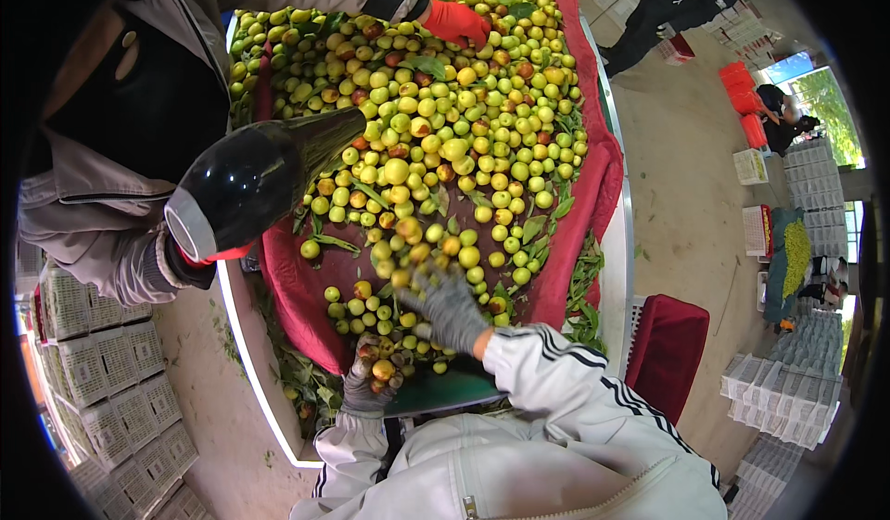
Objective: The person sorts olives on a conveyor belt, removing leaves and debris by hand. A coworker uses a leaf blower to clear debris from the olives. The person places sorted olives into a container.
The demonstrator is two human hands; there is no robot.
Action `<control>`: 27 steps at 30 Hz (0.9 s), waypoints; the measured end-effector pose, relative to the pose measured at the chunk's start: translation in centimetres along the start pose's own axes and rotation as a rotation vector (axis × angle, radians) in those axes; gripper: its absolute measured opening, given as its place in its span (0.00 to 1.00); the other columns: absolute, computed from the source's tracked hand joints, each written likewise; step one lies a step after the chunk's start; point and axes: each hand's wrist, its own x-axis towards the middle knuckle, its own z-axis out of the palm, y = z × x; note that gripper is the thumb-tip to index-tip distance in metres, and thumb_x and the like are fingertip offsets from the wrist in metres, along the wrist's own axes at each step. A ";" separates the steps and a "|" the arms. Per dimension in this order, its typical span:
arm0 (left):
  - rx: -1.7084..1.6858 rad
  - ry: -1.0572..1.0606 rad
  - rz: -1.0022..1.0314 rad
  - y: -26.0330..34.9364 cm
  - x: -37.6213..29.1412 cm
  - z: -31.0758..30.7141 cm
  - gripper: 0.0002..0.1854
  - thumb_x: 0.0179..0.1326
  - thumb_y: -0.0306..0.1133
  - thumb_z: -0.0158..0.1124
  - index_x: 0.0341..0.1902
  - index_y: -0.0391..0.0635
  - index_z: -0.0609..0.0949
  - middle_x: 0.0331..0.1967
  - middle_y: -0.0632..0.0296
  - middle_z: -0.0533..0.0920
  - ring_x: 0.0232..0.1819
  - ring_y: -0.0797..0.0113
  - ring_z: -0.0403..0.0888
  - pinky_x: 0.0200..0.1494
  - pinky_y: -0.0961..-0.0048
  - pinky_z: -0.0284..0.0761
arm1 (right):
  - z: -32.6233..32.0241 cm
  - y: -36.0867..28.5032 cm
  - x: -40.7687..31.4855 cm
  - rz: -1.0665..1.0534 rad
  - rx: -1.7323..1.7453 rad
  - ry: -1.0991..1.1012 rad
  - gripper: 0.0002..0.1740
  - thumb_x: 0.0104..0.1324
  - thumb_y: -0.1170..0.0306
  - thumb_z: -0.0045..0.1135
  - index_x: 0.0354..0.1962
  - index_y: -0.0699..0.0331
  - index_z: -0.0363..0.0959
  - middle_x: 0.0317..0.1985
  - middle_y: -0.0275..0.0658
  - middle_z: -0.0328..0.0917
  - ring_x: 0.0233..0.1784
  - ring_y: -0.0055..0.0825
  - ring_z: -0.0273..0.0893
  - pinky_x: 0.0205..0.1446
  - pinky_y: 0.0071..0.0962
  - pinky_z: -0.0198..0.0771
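Note:
Yellow-green jujube-like fruits point(417, 131), some with reddish-brown patches, cover a long table lined with dark red cloth point(598, 165). My left hand point(370, 379), in a grey glove, is at the near edge, palm up, with several reddish-brown fruits held in its fingers. My right hand point(448, 311), also grey-gloved, is spread just above the fruits ahead and to the right; it is blurred, and its palm side is hidden. Small green fruits lie between the two hands on the cloth. Beneath them shows a green surface point(445, 389) at the table's near end.
A co-worker's red-gloved hand point(459, 24) touches the fruits at the far side; the co-worker leans in from the left. Loose green leaves point(587, 290) line the table's edges. White plastic crates point(104, 367) are stacked at left. A dark red cloth-covered crate point(671, 350) stands at right.

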 end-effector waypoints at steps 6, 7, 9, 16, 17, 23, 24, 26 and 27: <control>0.007 0.061 0.010 -0.8 -0.5 -0.1 0.26 0.64 0.33 0.74 0.64 0.58 0.76 0.64 0.57 0.77 0.61 0.53 0.79 0.53 0.50 0.87 | -7.1 8.0 3.0 0.175 0.600 0.566 0.40 0.74 0.63 0.53 0.79 0.57 0.49 0.78 0.57 0.53 0.84 0.49 0.51 0.83 0.41 0.56; -0.007 0.072 0.003 -0.9 -0.5 0.0 0.26 0.64 0.33 0.74 0.64 0.58 0.76 0.63 0.57 0.77 0.61 0.53 0.79 0.53 0.50 0.87 | -9.3 10.2 5.2 0.378 0.395 0.650 0.40 0.76 0.63 0.53 0.80 0.58 0.48 0.79 0.57 0.51 0.84 0.53 0.49 0.85 0.43 0.54; 0.024 0.102 0.002 -1.3 -0.7 0.2 0.26 0.63 0.33 0.74 0.64 0.56 0.76 0.62 0.56 0.77 0.64 0.54 0.77 0.55 0.47 0.87 | -13.1 14.9 8.2 0.472 0.264 0.673 0.41 0.73 0.63 0.59 0.78 0.61 0.52 0.78 0.57 0.54 0.80 0.56 0.55 0.83 0.45 0.56; 0.007 0.073 -0.067 -2.3 -0.3 0.6 0.30 0.63 0.37 0.74 0.68 0.53 0.74 0.70 0.55 0.73 0.73 0.49 0.71 0.67 0.34 0.77 | -8.0 13.4 9.3 0.411 -0.120 0.393 0.21 0.68 0.74 0.56 0.59 0.58 0.74 0.54 0.47 0.75 0.59 0.45 0.76 0.62 0.41 0.73; 0.025 0.084 -0.070 -2.4 -0.2 0.7 0.31 0.63 0.37 0.74 0.69 0.53 0.74 0.71 0.55 0.73 0.74 0.48 0.70 0.68 0.33 0.75 | -7.1 12.7 8.1 0.372 -0.058 0.430 0.21 0.66 0.76 0.58 0.58 0.58 0.74 0.52 0.47 0.76 0.59 0.45 0.76 0.62 0.41 0.73; -0.001 0.120 -0.161 -3.8 1.0 0.5 0.31 0.61 0.39 0.72 0.67 0.46 0.75 0.71 0.50 0.73 0.72 0.43 0.72 0.68 0.32 0.74 | -3.0 3.4 -3.7 0.006 0.658 0.674 0.16 0.72 0.71 0.52 0.55 0.61 0.74 0.56 0.47 0.78 0.58 0.49 0.77 0.64 0.45 0.72; -0.025 0.130 -0.224 -4.1 1.2 0.0 0.30 0.62 0.39 0.72 0.67 0.45 0.75 0.69 0.49 0.74 0.70 0.43 0.74 0.67 0.32 0.75 | -1.9 1.2 -5.2 -0.093 0.625 0.638 0.18 0.71 0.71 0.52 0.57 0.61 0.74 0.58 0.47 0.77 0.60 0.49 0.77 0.66 0.45 0.72; -0.056 0.160 -0.248 -4.9 1.3 -1.4 0.31 0.62 0.40 0.71 0.67 0.42 0.75 0.64 0.48 0.78 0.66 0.42 0.77 0.66 0.32 0.76 | 0.2 -1.7 -6.7 -0.248 0.610 0.582 0.21 0.69 0.71 0.53 0.59 0.61 0.74 0.60 0.46 0.77 0.63 0.48 0.76 0.69 0.46 0.70; -0.065 0.122 -0.279 -5.3 1.3 -2.2 0.32 0.63 0.42 0.70 0.67 0.41 0.75 0.61 0.49 0.80 0.64 0.44 0.80 0.67 0.37 0.77 | 1.0 -2.7 -7.2 -0.369 0.595 0.565 0.23 0.67 0.71 0.54 0.61 0.61 0.73 0.61 0.45 0.77 0.64 0.48 0.76 0.71 0.46 0.69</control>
